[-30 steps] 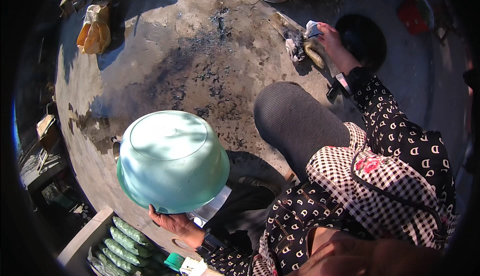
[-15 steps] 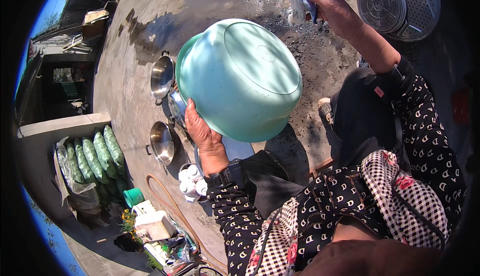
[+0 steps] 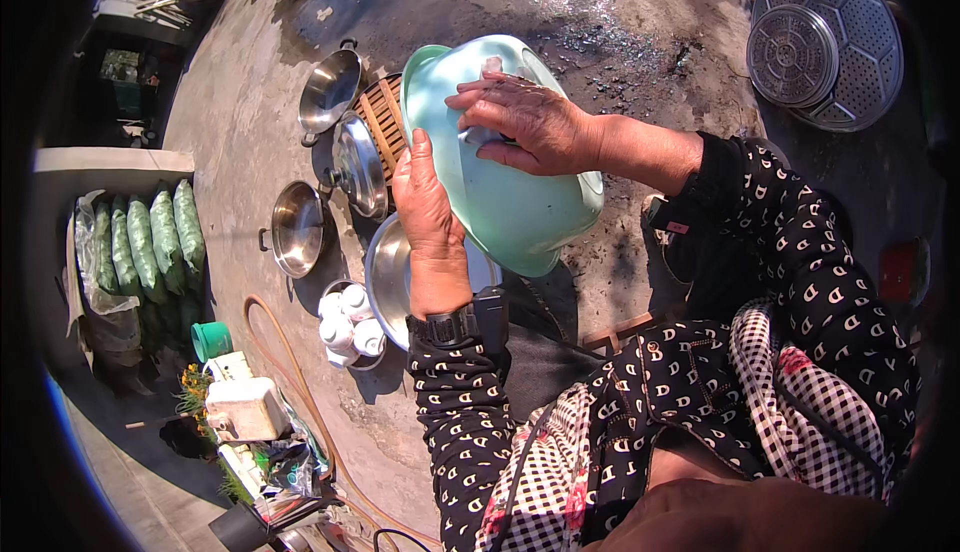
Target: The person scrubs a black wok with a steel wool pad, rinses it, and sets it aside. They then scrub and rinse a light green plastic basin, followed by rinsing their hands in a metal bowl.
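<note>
A pale green plastic basin point(image 3: 525, 212) is held up in front of me, tilted with its outer side and bottom turned toward me. My left hand point(image 3: 428, 202) grips it at the left rim, thumb on the outside; the other fingers are hidden behind it. Across its outer wall lies my right hand point(image 3: 535, 124), pressing a small whitish-blue cloth point(image 3: 478, 136) against the plastic. Most of the cloth is covered by that palm.
On the concrete to the left stand steel pots point(image 3: 297, 230), a lidded pan point(image 3: 358, 164), a wooden slatted rack point(image 3: 382, 117), a large steel basin point(image 3: 388, 267) and a bowl of white cups point(image 3: 352, 327). Steamer plates point(image 3: 830, 47) lie far right. A hose point(image 3: 290, 372) curves at lower left.
My right hand has come down and left from the upper right, bringing the cloth onto the basin. The basin has turned, its bottom now facing more to the right. The view has shifted.
</note>
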Available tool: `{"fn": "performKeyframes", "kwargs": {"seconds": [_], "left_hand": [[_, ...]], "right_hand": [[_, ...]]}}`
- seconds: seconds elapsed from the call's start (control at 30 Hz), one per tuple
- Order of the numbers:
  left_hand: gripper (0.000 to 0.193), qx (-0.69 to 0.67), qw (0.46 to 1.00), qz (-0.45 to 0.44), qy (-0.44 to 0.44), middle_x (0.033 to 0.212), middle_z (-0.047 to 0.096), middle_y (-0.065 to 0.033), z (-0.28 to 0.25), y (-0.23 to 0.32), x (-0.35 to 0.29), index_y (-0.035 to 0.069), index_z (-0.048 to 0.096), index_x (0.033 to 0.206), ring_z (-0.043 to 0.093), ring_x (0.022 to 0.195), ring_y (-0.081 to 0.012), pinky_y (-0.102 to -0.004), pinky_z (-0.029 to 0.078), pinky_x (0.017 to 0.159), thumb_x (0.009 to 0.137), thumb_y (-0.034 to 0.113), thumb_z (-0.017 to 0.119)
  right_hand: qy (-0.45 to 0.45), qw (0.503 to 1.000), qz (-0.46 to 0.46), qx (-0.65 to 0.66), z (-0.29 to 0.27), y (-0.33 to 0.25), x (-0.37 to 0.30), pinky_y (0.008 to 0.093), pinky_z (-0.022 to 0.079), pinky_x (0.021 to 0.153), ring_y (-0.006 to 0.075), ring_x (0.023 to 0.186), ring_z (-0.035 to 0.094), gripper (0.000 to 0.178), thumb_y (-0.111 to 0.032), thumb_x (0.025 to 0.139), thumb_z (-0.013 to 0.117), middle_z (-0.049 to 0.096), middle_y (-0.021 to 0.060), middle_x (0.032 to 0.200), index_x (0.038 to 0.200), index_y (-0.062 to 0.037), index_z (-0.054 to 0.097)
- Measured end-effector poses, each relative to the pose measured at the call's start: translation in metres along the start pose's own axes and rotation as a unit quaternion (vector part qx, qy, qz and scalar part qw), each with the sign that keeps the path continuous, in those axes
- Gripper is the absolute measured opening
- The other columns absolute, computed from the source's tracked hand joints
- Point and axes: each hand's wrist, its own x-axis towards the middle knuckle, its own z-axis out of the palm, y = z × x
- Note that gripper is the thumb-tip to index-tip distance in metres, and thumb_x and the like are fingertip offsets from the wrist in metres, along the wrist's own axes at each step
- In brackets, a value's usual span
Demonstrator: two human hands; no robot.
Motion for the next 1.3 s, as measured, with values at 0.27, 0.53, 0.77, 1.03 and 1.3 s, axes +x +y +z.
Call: {"fn": "performKeyframes", "kwargs": {"seconds": [0.27,0.53,0.77,1.03,1.3], "left_hand": [[0.043,-0.026,0.99,0.075,0.119,0.121,0.066,-0.0159,-0.037,0.015,0.012,-0.005,0.055,0.13,0.068,0.102,-0.0271,-0.0407,0.059,0.087,0.103,0.029,0.058],[0.063,0.013,0.988,0.066,0.136,0.121,0.067,-0.0121,-0.02,0.013,0.009,-0.006,0.057,0.129,0.066,0.105,-0.023,-0.0359,0.056,0.088,0.098,0.049,0.061],[0.058,0.114,0.98,0.074,0.145,0.098,0.066,-0.0039,-0.01,0.004,0.006,-0.003,0.065,0.105,0.06,0.088,-0.0121,-0.0273,0.051,0.079,0.099,0.055,0.057],[0.053,-0.009,0.98,0.068,0.186,0.105,0.069,-0.011,-0.038,0.006,0.016,-0.005,0.064,0.111,0.067,0.091,-0.021,-0.0344,0.056,0.079,0.104,0.046,0.053],[0.039,-0.017,0.975,0.061,0.213,0.116,0.066,-0.016,-0.042,0.01,0.019,-0.008,0.056,0.126,0.068,0.099,-0.0265,-0.0392,0.058,0.085,0.101,0.022,0.062]], "right_hand": [[-0.22,0.949,-0.225,-0.011,0.001,-0.044,-0.082,0.0456,0.043,0.111,0.029,0.126,0.056,0.014,-0.018,0.089,0.057,0.063,0.0088,0.125,0.097,-0.0082,0.062],[0.129,0.977,0.118,0.123,-0.02,0.014,0.073,0.0288,0.054,0.084,0.0125,0.096,0.066,0.018,-0.005,0.093,0.068,0.068,0.0037,0.105,0.11,-0.0079,0.072],[-0.113,0.981,0.137,-0.076,0.049,0.005,0.099,0.0414,0.052,0.093,0.0322,0.107,0.064,0.024,-0.013,0.088,0.066,0.064,0.0106,0.118,0.112,-0.0086,0.071],[-0.206,0.952,-0.226,-0.015,0.022,-0.053,-0.043,0.0406,0.046,0.106,0.0236,0.115,0.059,0.021,-0.017,0.08,0.064,0.062,0.0026,0.113,0.098,-0.0092,0.071],[-0.037,0.99,-0.114,-0.076,0.002,-0.015,0.007,0.0392,0.051,0.089,0.0238,0.1,0.062,0.016,-0.012,0.083,0.07,0.063,0.0026,0.102,0.099,-0.0121,0.073]]}}
